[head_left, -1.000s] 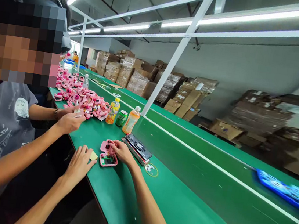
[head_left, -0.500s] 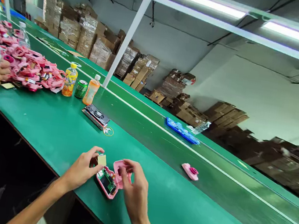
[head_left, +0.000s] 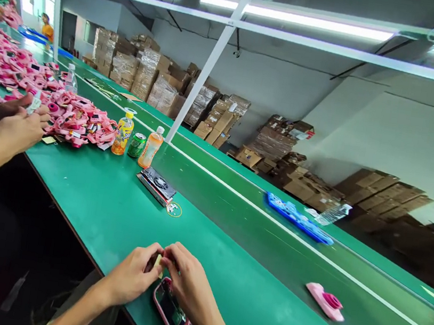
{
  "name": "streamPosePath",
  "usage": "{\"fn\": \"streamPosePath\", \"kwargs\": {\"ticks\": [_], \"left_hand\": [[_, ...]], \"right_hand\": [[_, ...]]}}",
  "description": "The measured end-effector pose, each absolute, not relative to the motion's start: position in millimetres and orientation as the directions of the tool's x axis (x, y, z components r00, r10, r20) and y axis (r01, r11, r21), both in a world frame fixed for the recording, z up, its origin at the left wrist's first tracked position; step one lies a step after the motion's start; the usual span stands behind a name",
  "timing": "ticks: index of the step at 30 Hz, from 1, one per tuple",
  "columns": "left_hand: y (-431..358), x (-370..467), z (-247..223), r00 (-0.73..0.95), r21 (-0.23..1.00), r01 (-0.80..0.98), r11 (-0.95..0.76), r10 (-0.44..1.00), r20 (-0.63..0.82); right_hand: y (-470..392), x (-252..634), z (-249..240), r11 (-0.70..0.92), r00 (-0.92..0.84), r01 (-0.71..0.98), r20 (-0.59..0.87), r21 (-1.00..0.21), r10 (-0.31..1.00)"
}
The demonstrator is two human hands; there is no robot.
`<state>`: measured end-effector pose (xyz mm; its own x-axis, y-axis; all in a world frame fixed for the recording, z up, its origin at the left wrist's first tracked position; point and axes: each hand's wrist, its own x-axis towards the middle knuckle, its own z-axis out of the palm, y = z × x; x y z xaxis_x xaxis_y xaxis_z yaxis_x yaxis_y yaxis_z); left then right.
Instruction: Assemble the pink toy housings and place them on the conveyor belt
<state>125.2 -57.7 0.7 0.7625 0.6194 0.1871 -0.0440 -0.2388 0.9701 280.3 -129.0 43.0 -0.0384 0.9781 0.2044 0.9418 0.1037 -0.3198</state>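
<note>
An open pink casing (head_left: pixel 171 309) with a green circuit board and dark screen lies on the green table near its front edge. Just above its upper end, my left hand (head_left: pixel 132 274) pinches a small pale yellow piece (head_left: pixel 159 265). My right hand (head_left: pixel 188 277) meets it there, its fingers pressed together at the top of that piece and its palm partly covering the casing. Whether the right fingers also grip the piece is hidden.
Pink parts (head_left: pixel 82 116) are heaped at the left, where other people's hands work. Two bottles, a green can (head_left: pixel 137 145) and a dark device (head_left: pixel 156 184) stand behind my hands. On the belt lie a pink casing (head_left: pixel 325 301) and a blue tray (head_left: pixel 298 219).
My right hand has left the pink cover and come over to my left fingers at the yellow piece. The view has turned, showing more of the left side.
</note>
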Motion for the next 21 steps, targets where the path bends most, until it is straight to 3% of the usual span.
{"fn": "streamPosePath", "kwargs": {"ticks": [4,9,15,21], "left_hand": [[-56.7,126.8,-2.0,0.732,0.972,-0.049,-0.231,0.654,0.193],[-56.8,125.8,-3.5,0.735,0.966,-0.061,-0.252,0.644,0.214],[-51.6,133.5,-10.3,0.684,0.973,-0.105,-0.205,0.695,0.221],[-45.4,126.7,-1.9,0.768,0.971,-0.223,0.089,0.63,0.118]], "right_hand": [[-133.1,277.2,28.3,0.153,-0.114,0.984,0.343,-0.088,0.932],[-133.2,276.9,26.1,0.125,-0.078,0.983,0.309,-0.135,0.948],[-130.5,266.4,30.0,0.194,-0.207,0.978,0.384,0.073,0.9],[-138.5,261.7,36.9,0.225,-0.132,0.955,0.404,-0.193,0.905]]}}
